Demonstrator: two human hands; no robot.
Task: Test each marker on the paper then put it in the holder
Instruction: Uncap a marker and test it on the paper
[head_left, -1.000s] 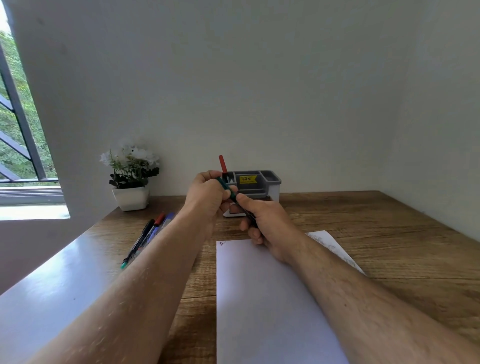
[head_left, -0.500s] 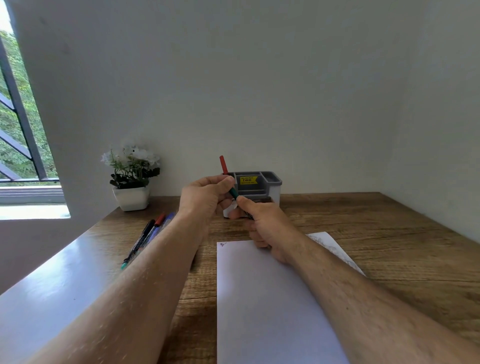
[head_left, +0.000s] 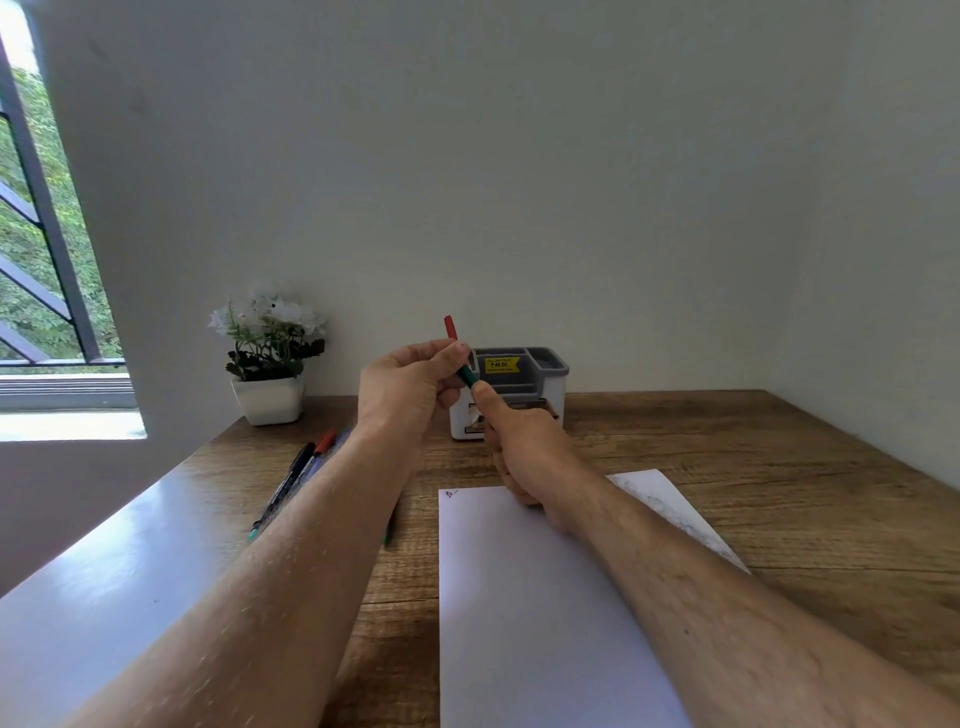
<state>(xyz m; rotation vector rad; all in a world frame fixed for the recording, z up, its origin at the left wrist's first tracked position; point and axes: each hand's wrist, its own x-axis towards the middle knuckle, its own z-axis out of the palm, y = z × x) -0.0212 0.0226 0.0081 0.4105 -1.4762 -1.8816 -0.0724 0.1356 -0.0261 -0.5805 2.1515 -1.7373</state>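
Both hands meet above the tabletop (head_left: 727, 467): the left hand (head_left: 410, 387) pinches the cap end of a green marker (head_left: 469, 376), and the right hand (head_left: 524, 447) grips its barrel, likely uncapping it. Next comes a stroke on the paper (head_left: 524, 613). Behind them the holder (head_left: 524, 387) already has a red marker (head_left: 450, 327); spare markers (head_left: 291, 483) lie left.

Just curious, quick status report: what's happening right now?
Both hands, left and right, grip green marker. Red marker already in holder. Paper unobstructed.
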